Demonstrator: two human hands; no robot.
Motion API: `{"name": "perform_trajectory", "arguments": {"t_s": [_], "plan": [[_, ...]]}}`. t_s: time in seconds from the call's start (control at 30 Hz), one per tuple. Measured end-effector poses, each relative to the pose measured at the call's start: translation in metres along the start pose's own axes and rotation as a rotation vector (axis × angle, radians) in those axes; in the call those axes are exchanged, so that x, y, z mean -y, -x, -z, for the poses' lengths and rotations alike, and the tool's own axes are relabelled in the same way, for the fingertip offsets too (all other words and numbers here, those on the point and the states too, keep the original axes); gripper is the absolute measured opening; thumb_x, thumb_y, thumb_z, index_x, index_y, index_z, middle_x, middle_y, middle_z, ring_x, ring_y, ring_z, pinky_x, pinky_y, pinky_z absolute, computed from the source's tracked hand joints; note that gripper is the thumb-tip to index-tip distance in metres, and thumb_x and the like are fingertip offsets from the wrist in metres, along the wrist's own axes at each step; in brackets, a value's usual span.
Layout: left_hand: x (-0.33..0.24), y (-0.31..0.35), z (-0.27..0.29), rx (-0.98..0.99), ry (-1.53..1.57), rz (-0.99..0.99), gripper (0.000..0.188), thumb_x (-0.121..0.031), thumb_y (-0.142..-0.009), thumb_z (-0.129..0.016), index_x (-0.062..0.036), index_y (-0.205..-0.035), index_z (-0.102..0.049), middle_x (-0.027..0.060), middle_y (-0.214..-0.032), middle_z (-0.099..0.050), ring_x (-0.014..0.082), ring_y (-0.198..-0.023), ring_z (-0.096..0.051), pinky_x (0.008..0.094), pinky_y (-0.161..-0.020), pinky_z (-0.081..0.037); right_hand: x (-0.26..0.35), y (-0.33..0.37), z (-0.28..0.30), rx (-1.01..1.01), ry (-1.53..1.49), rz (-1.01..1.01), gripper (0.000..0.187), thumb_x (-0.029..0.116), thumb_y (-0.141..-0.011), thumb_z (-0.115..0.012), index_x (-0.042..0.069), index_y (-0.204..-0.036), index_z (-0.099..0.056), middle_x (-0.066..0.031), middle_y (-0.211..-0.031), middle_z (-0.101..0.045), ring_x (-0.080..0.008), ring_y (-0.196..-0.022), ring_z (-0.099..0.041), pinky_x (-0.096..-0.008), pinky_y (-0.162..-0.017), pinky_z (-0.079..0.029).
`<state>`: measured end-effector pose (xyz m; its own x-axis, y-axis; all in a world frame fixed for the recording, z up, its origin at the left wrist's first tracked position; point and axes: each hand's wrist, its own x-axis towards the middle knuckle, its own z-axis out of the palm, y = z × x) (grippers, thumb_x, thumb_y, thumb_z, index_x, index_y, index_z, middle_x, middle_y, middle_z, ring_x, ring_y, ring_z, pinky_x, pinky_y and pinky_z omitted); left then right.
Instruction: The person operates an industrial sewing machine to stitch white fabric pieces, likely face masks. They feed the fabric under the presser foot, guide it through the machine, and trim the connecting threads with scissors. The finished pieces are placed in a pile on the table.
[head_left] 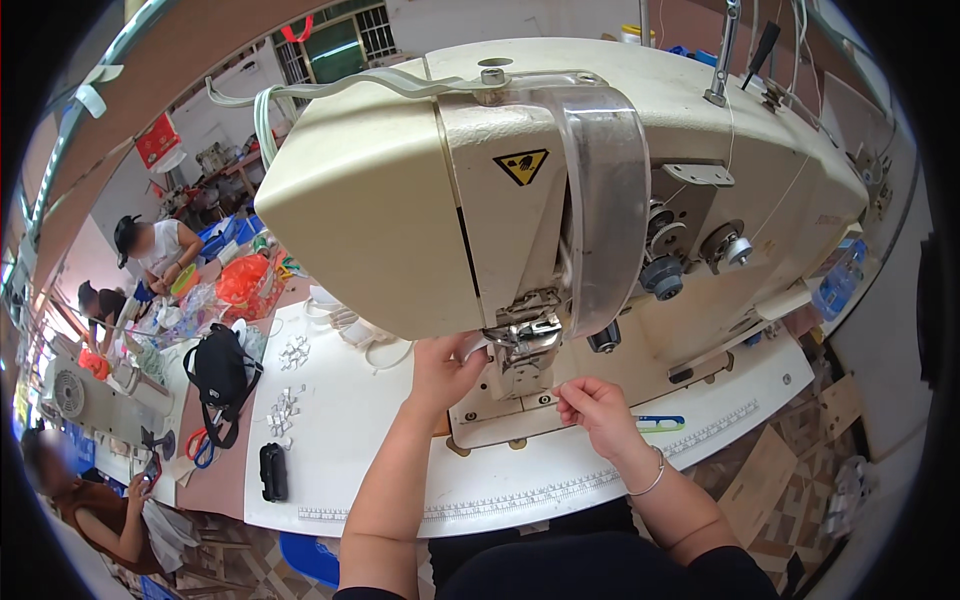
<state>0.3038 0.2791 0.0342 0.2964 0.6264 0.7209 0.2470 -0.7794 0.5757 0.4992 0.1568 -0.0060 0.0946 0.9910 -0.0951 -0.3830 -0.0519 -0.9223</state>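
Observation:
A big cream-coloured industrial sewing machine (365, 200) fills the middle, its needle area and metal clamp (528, 335) low at the centre. My left hand (442, 378) is closed at the left side of the clamp, thumb and fingers pinching a small whitish piece (470, 347), mostly hidden by the fingers. To the right of the clamp, my right hand (600, 412) hovers over the machine bed with thumb and forefinger pressed together. Whatever it pinches, if anything, is too small to make out. Pale straps (365, 335) lie looped behind my left hand.
Small white pieces (285, 405) lie in piles on the white table (340, 430), near a black case (272, 472). Thread snips (660, 423) and a ruler strip (600, 478) are at right and front. A black bag (222, 370) and people working (165, 250) are at left.

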Motion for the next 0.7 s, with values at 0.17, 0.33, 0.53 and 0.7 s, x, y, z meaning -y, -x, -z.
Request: {"name": "perform_trajectory", "arguments": {"t_s": [0.17,0.33,0.53,0.7], "plan": [[0.0,0.003,-0.001,-0.043,-0.071,-0.021,0.023,-0.003,-0.061,-0.067,-0.0022,-0.083,-0.061,0.0113,-0.078,-0.06,0.0259,-0.074,-0.058,0.0323,-0.062,-0.045,-0.003,0.004,-0.001,0.007,0.003,-0.014,0.018,0.018,-0.087,-0.058,0.001,-0.09,-0.062,-0.0022,-0.074,-0.06,-0.0074,-0.065,-0.054,-0.0207,-0.062,-0.046],[-0.004,0.005,-0.005,-0.081,-0.09,0.028,0.018,0.001,-0.064,-0.063,-0.0015,-0.082,-0.06,0.0121,-0.08,-0.059,0.0269,-0.074,-0.057,0.0345,-0.064,-0.045,-0.004,0.007,0.0,0.008,0.026,-0.014,0.018,0.018,-0.087,-0.058,0.001,-0.09,-0.062,-0.0022,-0.074,-0.06,-0.0076,-0.065,-0.055,-0.0207,-0.062,-0.046],[0.01,0.01,0.024,-0.343,0.894,0.838,0.025,-0.006,-0.083,-0.046,0.0002,-0.106,-0.052,0.0113,-0.093,-0.06,0.0238,-0.081,-0.059,0.0346,-0.071,-0.049,-0.007,0.012,-0.01,0.043,0.16,0.015,0.017,0.016,-0.086,-0.059,-0.001,-0.089,-0.061,-0.0031,-0.074,-0.06,-0.0081,-0.065,-0.055,-0.0207,-0.062,-0.046],[-0.01,0.064,0.042,-0.2,1.367,0.878,0.045,-0.013,-0.087,-0.047,0.0049,-0.127,-0.035,0.0158,-0.118,-0.05,0.0283,-0.101,-0.055,0.0375,-0.085,-0.05,-0.015,0.012,-0.021,0.114,0.29,0.018,0.016,0.013,-0.086,-0.059,-0.002,-0.091,-0.061,-0.0037,-0.075,-0.061,-0.0075,-0.066,-0.055,-0.0203,-0.063,-0.046]]}}
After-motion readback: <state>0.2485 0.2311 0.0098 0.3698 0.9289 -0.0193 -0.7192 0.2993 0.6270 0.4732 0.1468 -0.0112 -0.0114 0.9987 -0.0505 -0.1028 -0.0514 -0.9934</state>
